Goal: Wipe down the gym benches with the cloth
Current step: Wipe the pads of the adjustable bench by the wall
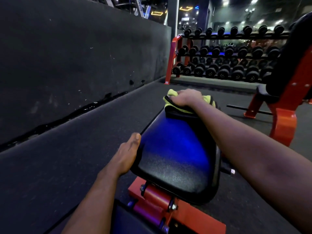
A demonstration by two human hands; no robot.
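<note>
Two bare hands are on a black-padded bench (pixel 177 157) with a red frame. The right hand (pixel 185 98) is curled over a bunched yellow-green cloth (pixel 172 93), holding it on the pad's far end. The left hand (pixel 126 154) lies against the pad's left edge, thumb along the rim; its fingers are hidden beneath, so its grip cannot be told. Beyond stands a red rack (pixel 173 53) of black dumbbells (pixel 222 72), with a white label at its foot too small to read. Another red bench (pixel 285 120) stands to the right.
</note>
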